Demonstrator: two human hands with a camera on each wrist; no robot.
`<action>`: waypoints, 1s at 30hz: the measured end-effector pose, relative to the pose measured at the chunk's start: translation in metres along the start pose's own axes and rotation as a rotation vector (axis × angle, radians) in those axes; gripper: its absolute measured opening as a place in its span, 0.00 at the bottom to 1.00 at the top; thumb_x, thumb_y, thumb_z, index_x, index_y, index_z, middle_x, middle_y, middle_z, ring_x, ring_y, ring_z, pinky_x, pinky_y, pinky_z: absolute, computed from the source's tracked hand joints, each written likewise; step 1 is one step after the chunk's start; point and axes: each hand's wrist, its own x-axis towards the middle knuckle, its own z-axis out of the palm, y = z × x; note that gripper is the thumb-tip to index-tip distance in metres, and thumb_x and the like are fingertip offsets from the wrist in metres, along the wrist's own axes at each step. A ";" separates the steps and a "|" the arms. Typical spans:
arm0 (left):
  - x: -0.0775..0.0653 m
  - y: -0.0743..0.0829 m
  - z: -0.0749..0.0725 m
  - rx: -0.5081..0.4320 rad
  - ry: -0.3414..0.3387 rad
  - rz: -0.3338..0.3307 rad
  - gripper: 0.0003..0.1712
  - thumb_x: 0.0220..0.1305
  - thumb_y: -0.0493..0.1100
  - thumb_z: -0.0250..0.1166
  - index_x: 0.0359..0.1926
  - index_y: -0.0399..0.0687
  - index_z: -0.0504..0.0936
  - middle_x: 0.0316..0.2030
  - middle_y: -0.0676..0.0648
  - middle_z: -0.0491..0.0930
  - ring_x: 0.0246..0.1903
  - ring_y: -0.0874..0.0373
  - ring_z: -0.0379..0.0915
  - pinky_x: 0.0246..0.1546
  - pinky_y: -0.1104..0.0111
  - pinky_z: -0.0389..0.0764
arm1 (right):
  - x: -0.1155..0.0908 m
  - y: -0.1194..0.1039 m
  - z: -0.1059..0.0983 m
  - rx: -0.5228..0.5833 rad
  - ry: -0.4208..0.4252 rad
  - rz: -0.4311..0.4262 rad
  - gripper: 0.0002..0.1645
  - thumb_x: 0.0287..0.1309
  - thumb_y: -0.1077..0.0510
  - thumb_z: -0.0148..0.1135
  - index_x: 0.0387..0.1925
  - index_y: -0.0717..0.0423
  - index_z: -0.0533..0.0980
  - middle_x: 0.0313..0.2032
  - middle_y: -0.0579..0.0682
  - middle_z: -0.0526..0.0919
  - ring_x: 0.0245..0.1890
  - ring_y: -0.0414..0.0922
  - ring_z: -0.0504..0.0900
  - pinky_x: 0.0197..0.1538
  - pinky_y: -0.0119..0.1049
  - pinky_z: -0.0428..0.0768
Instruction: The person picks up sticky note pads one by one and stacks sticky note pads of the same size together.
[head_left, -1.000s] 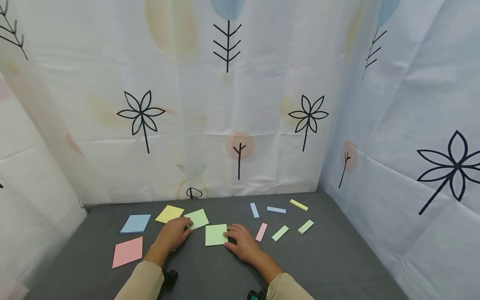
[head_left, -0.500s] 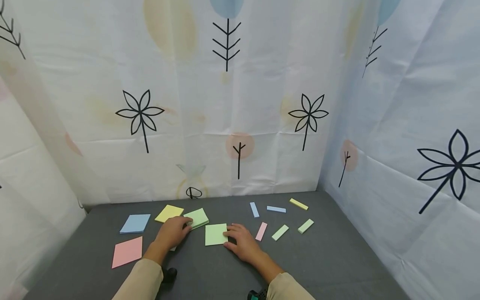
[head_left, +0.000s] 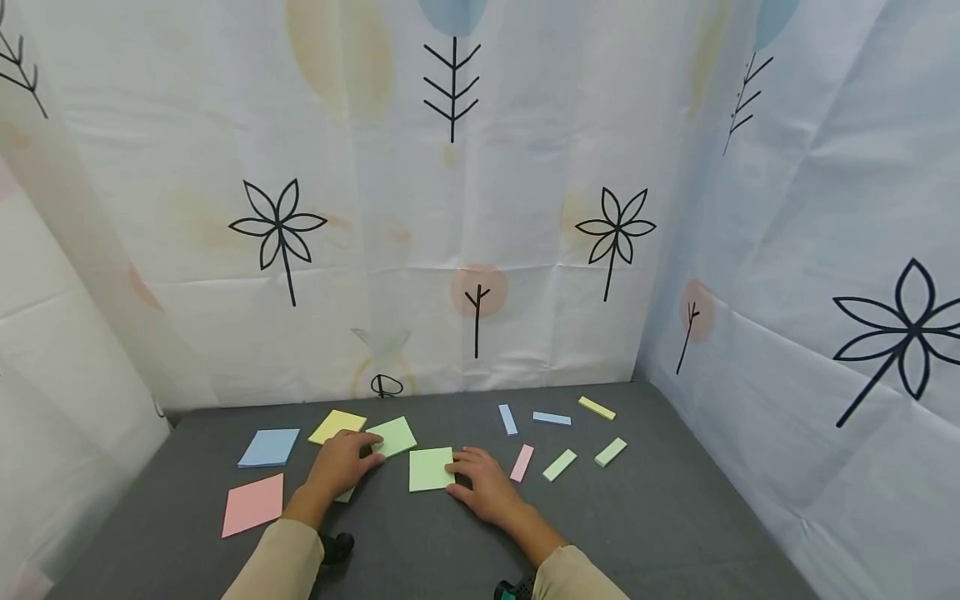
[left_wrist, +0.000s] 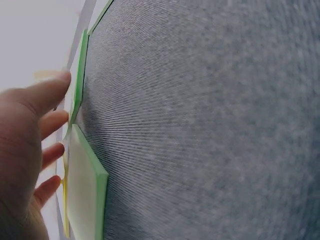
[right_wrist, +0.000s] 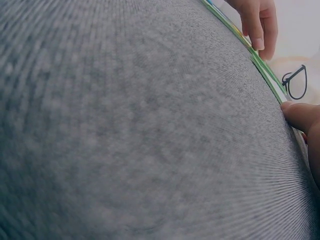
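Hands from the head: the left hand point(head_left: 335, 468) reaches to the left edge of the far green pad point(head_left: 395, 436), fingers loosely extended; I can't tell whether they touch it. The right hand point(head_left: 483, 487) lies relaxed, fingertips and thumb at the right edge of the near green pad point(head_left: 431, 470).
Green pads: three; the far one sits beyond and left of the near one, while the third green pad point(head_left: 346, 495) is mostly hidden behind the left wrist.
Surface: dark grey point(head_left: 420, 554), everything flat on it.
Room: white hanging cloth point(head_left: 525, 208) behind and at both sides, printed with black-line plants and pale shapes.
Other pads: three on the left, one yellow point(head_left: 335, 422), one blue point(head_left: 267, 447), one pink point(head_left: 252, 506).
Strips: six on the right, two blue strips point(head_left: 507, 419), two green strips point(head_left: 559, 465), one pink strip point(head_left: 522, 463), one yellow strip point(head_left: 597, 407).
Left wrist: thumb and fingers stand apart beside green pads seen edge-on.
Right wrist: the right thumb point(right_wrist: 296, 114) meets a green edge; the left fingers point(right_wrist: 254, 30) point down farther along.
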 end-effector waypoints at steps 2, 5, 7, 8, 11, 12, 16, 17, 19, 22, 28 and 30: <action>0.000 -0.001 0.001 0.009 0.030 0.005 0.19 0.58 0.49 0.71 0.48 0.47 0.86 0.45 0.44 0.83 0.51 0.41 0.73 0.52 0.44 0.68 | 0.000 0.000 0.000 0.003 -0.010 0.014 0.19 0.58 0.55 0.67 0.51 0.56 0.82 0.55 0.54 0.80 0.61 0.54 0.72 0.61 0.50 0.68; 0.001 -0.003 0.002 0.075 0.099 0.029 0.18 0.58 0.51 0.71 0.47 0.49 0.86 0.45 0.44 0.83 0.50 0.42 0.72 0.50 0.44 0.68 | 0.001 0.000 0.000 0.001 -0.021 0.025 0.19 0.59 0.55 0.67 0.51 0.56 0.81 0.56 0.54 0.80 0.62 0.53 0.71 0.62 0.49 0.68; 0.002 -0.004 0.003 0.119 0.137 0.033 0.19 0.57 0.52 0.71 0.47 0.49 0.86 0.47 0.43 0.81 0.51 0.42 0.71 0.51 0.43 0.66 | 0.001 0.000 0.001 -0.003 -0.025 0.030 0.19 0.59 0.54 0.67 0.51 0.56 0.81 0.56 0.53 0.79 0.62 0.53 0.71 0.62 0.49 0.67; 0.002 -0.005 0.002 0.139 0.148 0.035 0.20 0.57 0.53 0.71 0.47 0.49 0.86 0.49 0.42 0.80 0.52 0.40 0.70 0.51 0.41 0.65 | 0.001 0.000 0.001 -0.006 -0.027 0.033 0.19 0.59 0.54 0.67 0.52 0.55 0.81 0.56 0.53 0.79 0.62 0.53 0.71 0.62 0.49 0.67; 0.004 -0.005 0.000 0.159 0.134 0.005 0.26 0.57 0.57 0.70 0.51 0.47 0.84 0.56 0.37 0.75 0.58 0.37 0.64 0.53 0.38 0.59 | 0.001 0.000 0.001 -0.003 -0.030 0.040 0.19 0.59 0.54 0.67 0.52 0.55 0.81 0.56 0.52 0.79 0.62 0.52 0.71 0.62 0.49 0.67; 0.004 -0.005 0.000 0.162 0.116 -0.014 0.28 0.57 0.58 0.69 0.53 0.47 0.83 0.59 0.36 0.73 0.61 0.35 0.61 0.55 0.37 0.56 | 0.001 0.000 0.000 -0.002 -0.027 0.035 0.19 0.59 0.54 0.67 0.51 0.55 0.81 0.56 0.53 0.79 0.62 0.53 0.71 0.62 0.49 0.68; 0.005 -0.008 -0.002 0.159 0.020 -0.094 0.37 0.58 0.63 0.66 0.61 0.45 0.77 0.67 0.32 0.61 0.67 0.31 0.47 0.59 0.34 0.45 | 0.000 0.001 0.000 -0.013 -0.004 -0.003 0.19 0.59 0.54 0.67 0.50 0.56 0.82 0.55 0.54 0.80 0.60 0.54 0.72 0.60 0.49 0.69; 0.005 -0.009 -0.002 0.159 -0.005 -0.110 0.38 0.58 0.64 0.65 0.62 0.44 0.76 0.68 0.31 0.59 0.68 0.31 0.45 0.59 0.34 0.43 | 0.000 0.001 0.001 -0.016 0.004 -0.014 0.18 0.58 0.54 0.67 0.50 0.56 0.82 0.54 0.54 0.80 0.60 0.54 0.73 0.60 0.49 0.69; 0.004 -0.010 -0.003 0.160 -0.043 -0.131 0.41 0.58 0.65 0.64 0.64 0.43 0.74 0.69 0.31 0.57 0.68 0.29 0.42 0.60 0.33 0.40 | 0.000 0.001 0.001 -0.016 0.013 -0.025 0.18 0.58 0.55 0.68 0.49 0.57 0.82 0.53 0.55 0.81 0.59 0.54 0.73 0.59 0.49 0.70; 0.004 -0.012 -0.003 0.150 -0.078 -0.148 0.43 0.58 0.66 0.63 0.65 0.42 0.72 0.69 0.30 0.56 0.68 0.29 0.40 0.60 0.32 0.38 | 0.000 0.001 0.002 -0.017 0.012 -0.021 0.18 0.57 0.55 0.68 0.49 0.56 0.82 0.53 0.54 0.81 0.59 0.54 0.73 0.60 0.48 0.70; 0.006 -0.015 0.001 0.110 -0.078 -0.161 0.43 0.57 0.66 0.64 0.64 0.41 0.72 0.68 0.29 0.57 0.68 0.29 0.40 0.60 0.32 0.37 | 0.001 0.001 0.002 -0.010 -0.022 0.035 0.19 0.58 0.54 0.67 0.51 0.54 0.82 0.55 0.52 0.80 0.61 0.52 0.72 0.62 0.47 0.68; 0.007 -0.015 0.001 0.098 -0.056 -0.156 0.43 0.56 0.65 0.66 0.64 0.41 0.73 0.67 0.30 0.58 0.68 0.29 0.40 0.60 0.32 0.38 | 0.001 0.001 0.002 -0.013 -0.027 0.045 0.19 0.59 0.54 0.67 0.51 0.54 0.82 0.56 0.52 0.80 0.62 0.52 0.71 0.62 0.47 0.67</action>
